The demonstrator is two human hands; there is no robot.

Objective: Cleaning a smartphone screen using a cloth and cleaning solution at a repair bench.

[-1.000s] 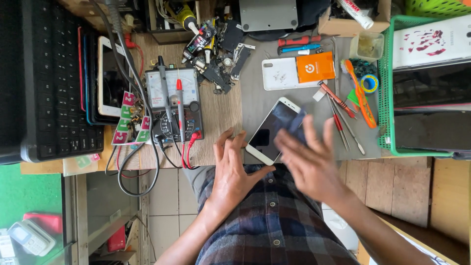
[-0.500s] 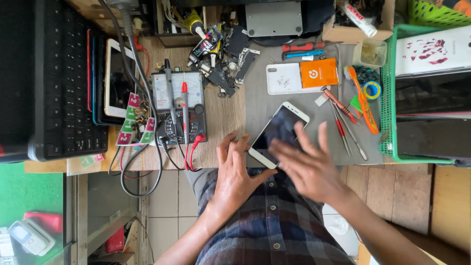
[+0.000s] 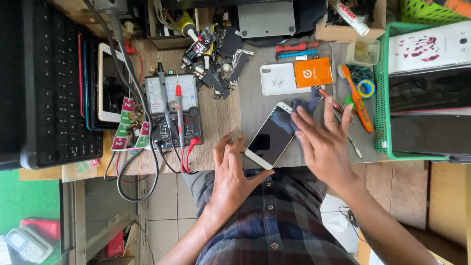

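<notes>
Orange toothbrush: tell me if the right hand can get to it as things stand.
Probably yes. The right hand lies flat on a cloth over the phone, and the orange toothbrush lies just past its fingertips with nothing between them.

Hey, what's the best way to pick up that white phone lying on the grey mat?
Probably by its two long edges near the lower end. The white phone lies flat, screen up and slanted on the grey mat. Its lower corner reaches the desk edge beside the left hand, so come from there. The right hand and a dark cloth cover its upper end.
</notes>
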